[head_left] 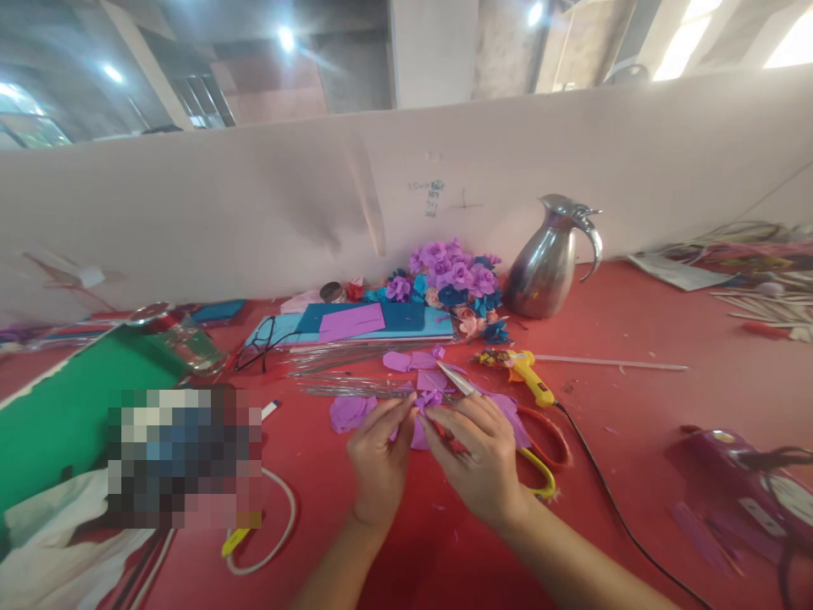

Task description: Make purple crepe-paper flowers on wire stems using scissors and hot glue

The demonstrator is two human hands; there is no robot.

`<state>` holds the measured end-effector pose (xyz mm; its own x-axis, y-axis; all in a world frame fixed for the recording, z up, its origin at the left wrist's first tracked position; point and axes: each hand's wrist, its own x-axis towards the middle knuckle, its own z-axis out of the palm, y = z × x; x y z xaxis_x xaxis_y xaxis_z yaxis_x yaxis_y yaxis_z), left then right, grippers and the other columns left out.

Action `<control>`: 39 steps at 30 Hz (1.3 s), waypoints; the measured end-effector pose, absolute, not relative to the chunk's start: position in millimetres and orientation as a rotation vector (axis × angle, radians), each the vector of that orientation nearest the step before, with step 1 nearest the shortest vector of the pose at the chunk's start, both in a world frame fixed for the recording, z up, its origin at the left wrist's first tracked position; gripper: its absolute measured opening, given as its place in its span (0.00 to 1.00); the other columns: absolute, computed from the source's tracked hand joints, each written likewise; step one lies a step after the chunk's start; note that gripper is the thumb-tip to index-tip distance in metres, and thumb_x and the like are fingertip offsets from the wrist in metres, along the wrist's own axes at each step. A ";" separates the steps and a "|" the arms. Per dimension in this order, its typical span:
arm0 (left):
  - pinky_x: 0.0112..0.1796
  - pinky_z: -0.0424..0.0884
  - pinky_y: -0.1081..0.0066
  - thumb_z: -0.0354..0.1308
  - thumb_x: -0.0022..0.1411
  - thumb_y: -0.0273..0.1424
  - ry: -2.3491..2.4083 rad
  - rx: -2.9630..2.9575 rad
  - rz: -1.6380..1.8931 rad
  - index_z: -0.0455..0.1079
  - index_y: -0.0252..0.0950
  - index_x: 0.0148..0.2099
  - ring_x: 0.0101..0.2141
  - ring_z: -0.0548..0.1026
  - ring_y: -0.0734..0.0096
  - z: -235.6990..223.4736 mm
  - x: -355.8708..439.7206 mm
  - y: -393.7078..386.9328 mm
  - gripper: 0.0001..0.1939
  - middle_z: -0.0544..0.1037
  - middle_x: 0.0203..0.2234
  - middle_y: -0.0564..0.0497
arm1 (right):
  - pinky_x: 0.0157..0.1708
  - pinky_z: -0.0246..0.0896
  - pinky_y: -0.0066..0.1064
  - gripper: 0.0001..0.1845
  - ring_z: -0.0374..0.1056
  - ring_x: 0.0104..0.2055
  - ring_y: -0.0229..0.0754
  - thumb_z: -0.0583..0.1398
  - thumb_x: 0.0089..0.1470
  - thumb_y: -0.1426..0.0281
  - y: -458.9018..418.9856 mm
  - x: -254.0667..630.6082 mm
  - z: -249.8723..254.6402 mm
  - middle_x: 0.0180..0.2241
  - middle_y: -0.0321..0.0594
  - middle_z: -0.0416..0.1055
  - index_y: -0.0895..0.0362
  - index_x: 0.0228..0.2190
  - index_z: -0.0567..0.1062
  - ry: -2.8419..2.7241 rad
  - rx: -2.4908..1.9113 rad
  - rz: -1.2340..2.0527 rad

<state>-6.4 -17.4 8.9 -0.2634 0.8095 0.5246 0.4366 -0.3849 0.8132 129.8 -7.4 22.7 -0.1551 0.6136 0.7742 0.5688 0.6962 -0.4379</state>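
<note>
My left hand and my right hand meet over the red table, thumbs and fingers pinched together. Between their fingertips is a small purple paper flower, partly covered by the fingers. Purple paper petals lie left of my left hand, and more purple paper pieces lie just beyond the fingertips. Scissors with orange and yellow handles rest partly under my right hand, their blades pointing away. Thin metal wires lie in a bundle beyond my left hand.
A yellow glue gun with a black cord lies right of the scissors. Behind stand finished paper flowers and a steel jug. Stacked coloured paper, eyeglasses and a glass jar are left; a purple device is right.
</note>
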 end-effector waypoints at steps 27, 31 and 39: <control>0.30 0.65 0.73 0.62 0.52 0.35 1.277 1.066 1.429 0.77 0.36 0.32 0.27 0.68 0.71 0.1 -4.0 -9.8 0.08 0.74 0.23 0.53 | 0.30 0.60 0.29 0.07 0.63 0.29 0.37 0.57 0.52 0.72 -8.9 128.3 32.4 0.27 0.35 0.68 0.56 0.35 0.71 -1.530 -0.969 0.649; 0.29 0.64 0.73 0.61 0.52 0.34 1.235 1.087 1.395 0.77 0.36 0.33 0.27 0.67 0.71 0.1 -3.3 -9.8 0.07 0.73 0.23 0.53 | 0.31 0.58 0.28 0.03 0.62 0.29 0.37 0.56 0.52 0.72 -6.8 126.8 30.9 0.26 0.35 0.68 0.56 0.30 0.70 -1.512 -1.034 0.717; 0.26 0.62 0.74 0.62 0.52 0.36 1.304 1.100 1.394 0.76 0.34 0.32 0.25 0.66 0.72 0.3 -3.3 -10.7 0.10 0.71 0.21 0.53 | 0.28 0.55 0.27 0.05 0.59 0.26 0.35 0.55 0.49 0.71 -3.2 126.5 28.9 0.22 0.32 0.63 0.56 0.23 0.66 -1.374 -1.040 1.020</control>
<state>-3.3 -10.7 0.3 -0.1941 0.9807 0.0253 -0.0401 -0.0337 0.9986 126.5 -3.2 28.9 -0.0360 0.9680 0.2482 0.0429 0.2497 -0.9674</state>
